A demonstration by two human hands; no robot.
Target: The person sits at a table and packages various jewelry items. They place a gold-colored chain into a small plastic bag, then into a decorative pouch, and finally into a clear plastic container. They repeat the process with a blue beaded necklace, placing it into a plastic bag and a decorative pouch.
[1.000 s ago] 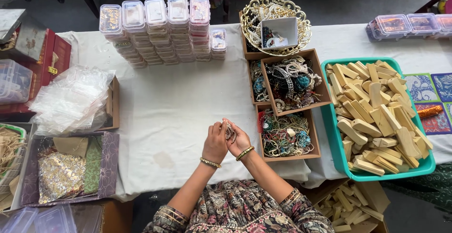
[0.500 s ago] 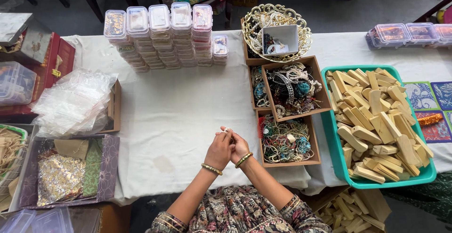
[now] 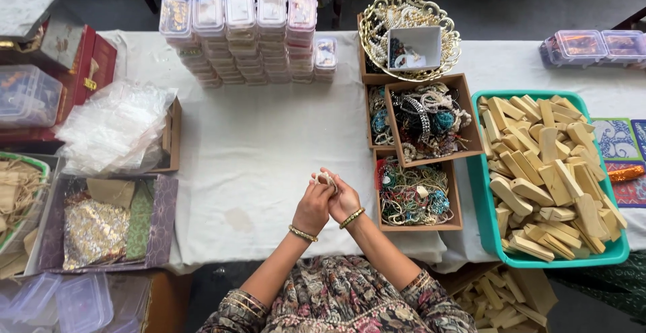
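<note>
My left hand (image 3: 311,207) and my right hand (image 3: 345,200) meet over the white tablecloth (image 3: 256,151), fingers closed together around a small pale beaded piece (image 3: 326,178) held at the fingertips. Each wrist wears a gold bangle. Just right of my hands sits a brown cardboard box (image 3: 455,198) full of tangled colourful bead jewellery.
Stacks of clear plastic boxes (image 3: 242,30) line the far edge. Two more jewellery boxes (image 3: 464,114) and a gold wire basket (image 3: 377,20) stand at the right, beside a teal tray (image 3: 479,191) of wooden blocks. Plastic bags (image 3: 114,127) and a purple box (image 3: 165,218) lie at the left.
My hands stay joined at the same spot on the cloth, turning the small beaded piece slightly between the fingers.
</note>
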